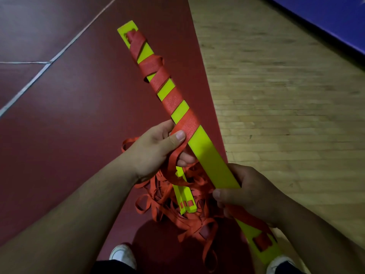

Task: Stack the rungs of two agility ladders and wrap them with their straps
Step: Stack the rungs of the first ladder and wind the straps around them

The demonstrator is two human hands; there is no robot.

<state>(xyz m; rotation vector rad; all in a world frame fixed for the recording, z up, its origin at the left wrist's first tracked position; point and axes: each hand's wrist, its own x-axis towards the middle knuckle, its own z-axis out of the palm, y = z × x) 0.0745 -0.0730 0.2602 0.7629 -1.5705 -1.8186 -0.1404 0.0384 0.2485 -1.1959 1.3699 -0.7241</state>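
While right grip (250,196) clamps the stiff, light rung stack (209,153) near-end, left grip (156,151) pinches the limp strap (187,123); I'd pull it taut.

So the rung bundle (209,153) runs slantwise: its far end reaches well beyond the left hand (156,151), and its near end sticks out past the right hand (252,192) toward me. The right hand grips the bundle's near part. The left hand sits just beside the bundle, further up and to the left, pinching the strap (173,99) where it comes off. The strap's turns are wound on the bundle beyond the left hand. Below both hands, on the mat (79,115), there's a tangle of loose strap (193,224) with a second rung bundle (185,196) in it. The wood floor (286,95) is right of the right hand.
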